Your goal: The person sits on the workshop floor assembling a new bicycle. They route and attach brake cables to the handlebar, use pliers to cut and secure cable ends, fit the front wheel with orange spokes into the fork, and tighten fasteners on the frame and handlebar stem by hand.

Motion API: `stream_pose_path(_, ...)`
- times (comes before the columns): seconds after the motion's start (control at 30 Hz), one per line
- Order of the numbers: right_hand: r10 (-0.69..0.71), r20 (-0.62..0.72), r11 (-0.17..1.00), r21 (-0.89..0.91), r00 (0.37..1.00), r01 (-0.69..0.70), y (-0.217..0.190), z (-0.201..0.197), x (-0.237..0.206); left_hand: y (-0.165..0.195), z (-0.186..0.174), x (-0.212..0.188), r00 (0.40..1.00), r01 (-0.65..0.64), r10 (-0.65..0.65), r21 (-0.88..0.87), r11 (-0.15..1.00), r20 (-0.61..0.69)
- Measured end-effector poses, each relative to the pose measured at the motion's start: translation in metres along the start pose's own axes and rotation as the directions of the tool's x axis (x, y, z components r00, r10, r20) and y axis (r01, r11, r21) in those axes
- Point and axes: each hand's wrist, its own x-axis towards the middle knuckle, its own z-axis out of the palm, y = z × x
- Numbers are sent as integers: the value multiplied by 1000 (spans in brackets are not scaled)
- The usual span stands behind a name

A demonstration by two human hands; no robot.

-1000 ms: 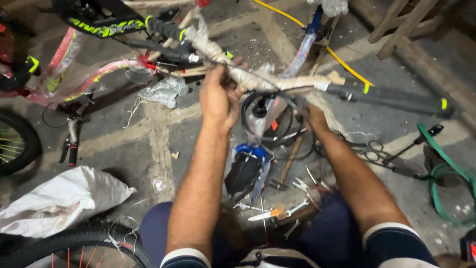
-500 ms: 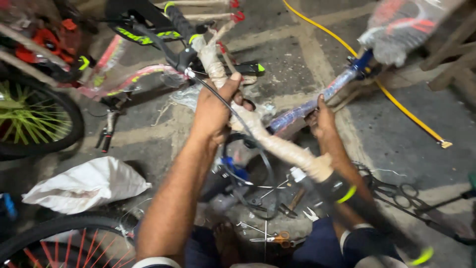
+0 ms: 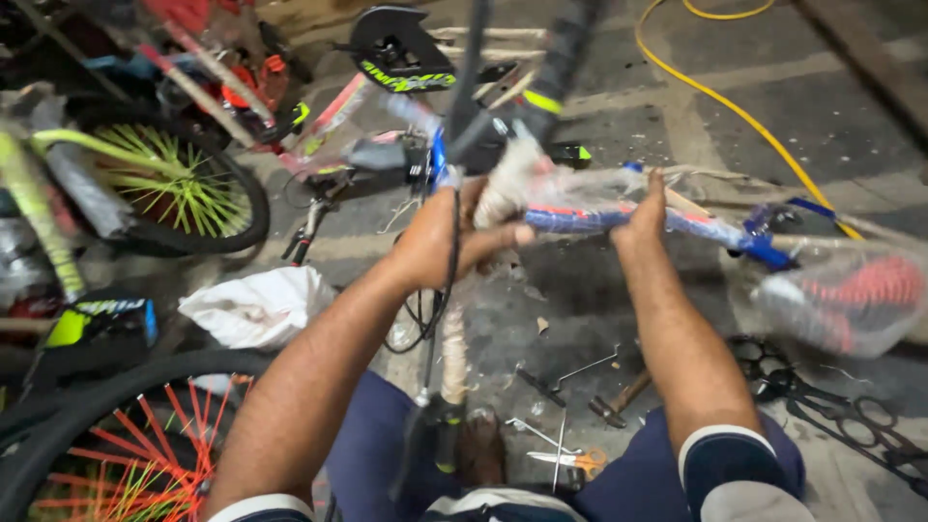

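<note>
At the centre of my view, my left hand [image 3: 454, 242] is closed around the wrapped bicycle handlebar [image 3: 590, 217], gripping it where the white foam wrap [image 3: 507, 179] bunches at the stem. A black cable [image 3: 447, 280] runs down across that hand's knuckles toward my lap. Just to the right, my right hand [image 3: 646, 215] clamps the same bar, thumb up, fingers curled under the blue tube.

Risks as I judge them: the clear plastic film on the bar looks slippery, so either grip could slide and the bar could swing. The loose cable could snag between my fingers or catch on the tools below. Further right of my right hand, the bagged red part [image 3: 851, 300] hangs off the bar's end; its weight could twist the bar out of my grasp. Below both hands, the scissors [image 3: 570, 459], hammer [image 3: 619, 398] and small metal tools lie on the floor [image 3: 735, 97] between my knees, where a dropped bar would land on them or on my legs.

The handlebar itself looks blue under film and foam, held roughly level above the floor, with a black grip [image 3: 570, 43] rising blurred above my left hand. Left of that hand sit a green-spoked wheel [image 3: 169, 184] and a white bag [image 3: 256, 304].
</note>
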Motion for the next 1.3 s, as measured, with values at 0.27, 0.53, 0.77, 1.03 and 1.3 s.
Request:
stream_pose_path(0.27,-246,156,969,26,957,245,-15,21,-38,-40,-13,-110,973,-211,118,558,803,198)
stream_pose_path(0.53,-292,-159,952,45,943,302,-40,45,-76,-128,-17,-173,793,-605,371,695,388,483)
stream_pose_path(0.77,-384,-273,911,43,882,410,-41,6,-72,-30,-34,-101,417,-275,767,737,617,-487)
stream_pose_path(1.03,-247,-2,957,154,969,245,-37,-23,-65,16,31,-5,535,-389,506,334,858,-676)
stream_pose_path(1.3,-207,-503,968,16,839,249,10,-13,-74,-126,-57,26,410,-483,94,-129,866,-907)
